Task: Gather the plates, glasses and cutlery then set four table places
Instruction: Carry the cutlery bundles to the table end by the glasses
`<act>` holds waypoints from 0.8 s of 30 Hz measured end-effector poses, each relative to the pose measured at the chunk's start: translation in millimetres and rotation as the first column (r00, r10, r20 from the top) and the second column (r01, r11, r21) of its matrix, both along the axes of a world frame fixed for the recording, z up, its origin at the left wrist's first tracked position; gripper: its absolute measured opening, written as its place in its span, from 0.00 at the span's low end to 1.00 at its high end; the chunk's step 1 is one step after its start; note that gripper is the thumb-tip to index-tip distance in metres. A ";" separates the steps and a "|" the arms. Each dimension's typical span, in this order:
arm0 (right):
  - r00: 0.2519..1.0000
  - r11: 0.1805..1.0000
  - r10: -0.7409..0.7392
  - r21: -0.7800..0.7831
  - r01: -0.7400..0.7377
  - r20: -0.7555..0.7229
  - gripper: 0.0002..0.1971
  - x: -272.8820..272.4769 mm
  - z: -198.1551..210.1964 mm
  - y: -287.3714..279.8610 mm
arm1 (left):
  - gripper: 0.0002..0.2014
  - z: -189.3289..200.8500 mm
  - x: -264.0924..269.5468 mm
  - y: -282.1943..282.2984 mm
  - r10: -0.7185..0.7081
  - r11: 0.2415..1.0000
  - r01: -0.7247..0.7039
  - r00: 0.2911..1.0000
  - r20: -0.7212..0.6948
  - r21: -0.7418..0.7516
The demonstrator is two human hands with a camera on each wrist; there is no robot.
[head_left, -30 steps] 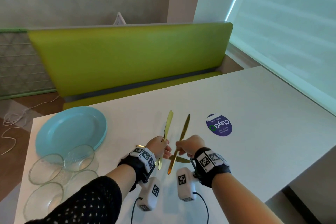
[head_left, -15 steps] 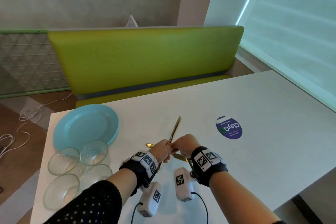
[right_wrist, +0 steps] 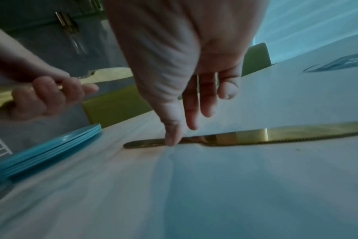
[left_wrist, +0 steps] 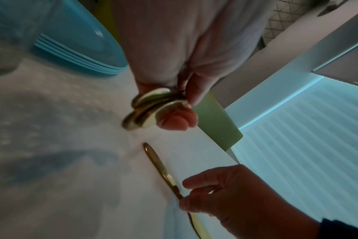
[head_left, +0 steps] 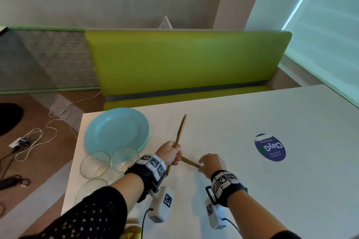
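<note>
My left hand (head_left: 175, 158) grips a bundle of gold knives (head_left: 180, 132) by the handles, blades pointing away over the white table (head_left: 252, 190). Their rounded handle ends (left_wrist: 149, 106) stick out below the curled fingers (left_wrist: 174, 119). One more gold knife (head_left: 190, 162) lies flat on the table between my hands. My right hand (head_left: 202, 163) reaches down to it. Its thumb (right_wrist: 172, 137) touches the handle, the other fingers straight on the far side of the knife (right_wrist: 276, 134). A stack of turquoise plates (head_left: 116, 130) and several clear glasses (head_left: 95, 164) stand at the table's left end.
A green bench (head_left: 184, 60) runs along the table's far side. A round purple sticker (head_left: 270, 147) is on the table to the right. Cables (head_left: 29, 141) lie on the floor past the table's left edge. Something gold (head_left: 132, 233) shows at the near edge.
Each hand held a knife; they came together and the left hand now holds the bundle. The right hand has dropped to the knife lying on the table.
</note>
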State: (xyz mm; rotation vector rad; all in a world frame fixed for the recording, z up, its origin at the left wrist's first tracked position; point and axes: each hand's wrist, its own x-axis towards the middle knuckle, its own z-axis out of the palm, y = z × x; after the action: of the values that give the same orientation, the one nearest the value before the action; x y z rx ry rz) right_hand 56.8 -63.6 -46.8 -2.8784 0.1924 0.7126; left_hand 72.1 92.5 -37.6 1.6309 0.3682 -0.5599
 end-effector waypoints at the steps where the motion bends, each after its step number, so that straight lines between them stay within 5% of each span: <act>1: 1.000 0.999 0.023 -0.025 -0.024 -0.007 0.16 0.6 -0.8 2.9 | 0.09 0.0 0.3 1.4 0.007 1.000 -0.007 1.000 -0.004 -0.013; 24: 0.933 0.880 0.360 -0.343 -0.330 0.026 0.14 -5.4 -8.8 0.7 | 0.07 6.0 0.0 -3.5 -0.079 0.997 0.078 0.997 0.019 0.024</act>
State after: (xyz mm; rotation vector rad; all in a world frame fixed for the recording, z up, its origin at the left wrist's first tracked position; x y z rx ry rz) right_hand 51.5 -62.9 -55.7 -3.3094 -0.2484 0.6558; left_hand 72.1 89.0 -31.6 1.6779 0.2974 -0.5997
